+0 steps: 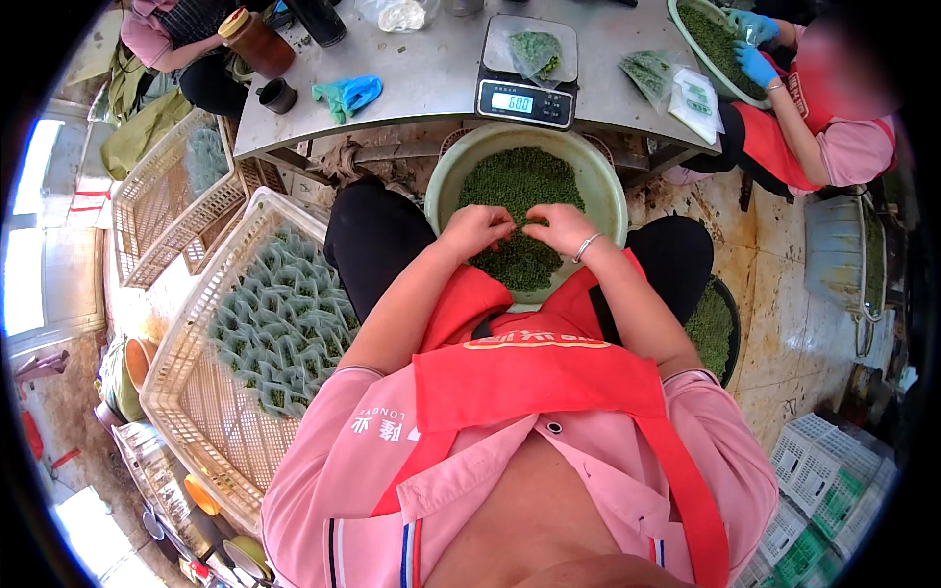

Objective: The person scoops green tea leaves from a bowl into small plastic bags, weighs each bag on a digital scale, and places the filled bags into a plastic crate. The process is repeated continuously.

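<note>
**Left hand [478, 231] and right hand [564, 230] nearly meet over pale green round plastic basin [444, 188]**

Each hand's fingertips are together; whether anything is clamped between them cannot be told. Small round green berries [521, 179] lie in the basin, at the near edge of the grey metal tabletop [423, 88], where a black digital scale [555, 110] sits.

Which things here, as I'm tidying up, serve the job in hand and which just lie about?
Likely in use: pale-green basin, loose green pieces, scale, crate, filled bags.
Apparently just lying about: crumpled blue-green bundle, dark cup, brown jar.
</note>
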`<state>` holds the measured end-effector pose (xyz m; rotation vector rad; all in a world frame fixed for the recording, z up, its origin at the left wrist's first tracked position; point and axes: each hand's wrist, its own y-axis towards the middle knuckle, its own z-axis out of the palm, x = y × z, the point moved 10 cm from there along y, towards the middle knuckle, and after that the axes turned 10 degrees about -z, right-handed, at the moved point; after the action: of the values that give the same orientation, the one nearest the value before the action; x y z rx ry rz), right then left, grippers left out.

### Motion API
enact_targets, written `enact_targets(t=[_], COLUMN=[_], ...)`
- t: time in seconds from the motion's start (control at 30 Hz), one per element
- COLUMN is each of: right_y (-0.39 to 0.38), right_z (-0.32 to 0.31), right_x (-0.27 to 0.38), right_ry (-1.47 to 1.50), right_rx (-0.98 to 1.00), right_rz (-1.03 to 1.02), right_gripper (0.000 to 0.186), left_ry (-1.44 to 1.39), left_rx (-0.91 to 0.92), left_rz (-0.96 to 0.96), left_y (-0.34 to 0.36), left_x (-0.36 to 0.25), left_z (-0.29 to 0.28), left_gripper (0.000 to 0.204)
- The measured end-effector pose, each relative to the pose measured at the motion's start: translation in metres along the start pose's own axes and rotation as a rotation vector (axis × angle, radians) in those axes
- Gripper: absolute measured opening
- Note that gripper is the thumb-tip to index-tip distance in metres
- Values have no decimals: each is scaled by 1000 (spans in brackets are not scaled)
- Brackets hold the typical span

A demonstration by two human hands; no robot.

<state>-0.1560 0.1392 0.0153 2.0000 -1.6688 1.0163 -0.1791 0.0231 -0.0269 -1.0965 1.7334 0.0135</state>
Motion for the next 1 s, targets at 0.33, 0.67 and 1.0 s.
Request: enact_targets(t=[0.33,0.67,1.0], right_y=[88,46,97], right_z=[-143,-123,-139], right_x=[56,53,-9], right_ry=[-461,-285,-210], right_rx=[-559,-859,-599], right_rz=[48,-338,45], right_gripper=[40,37,31], left_ry=[191,158,135], left_rx=[-216,-286,-312], left_rz=[141,155,149], left_y=[-15,-10,-15], left_x=[-27,-23,-19], left_z=[-18,-28,-34], left_gripper=[24,22,19])
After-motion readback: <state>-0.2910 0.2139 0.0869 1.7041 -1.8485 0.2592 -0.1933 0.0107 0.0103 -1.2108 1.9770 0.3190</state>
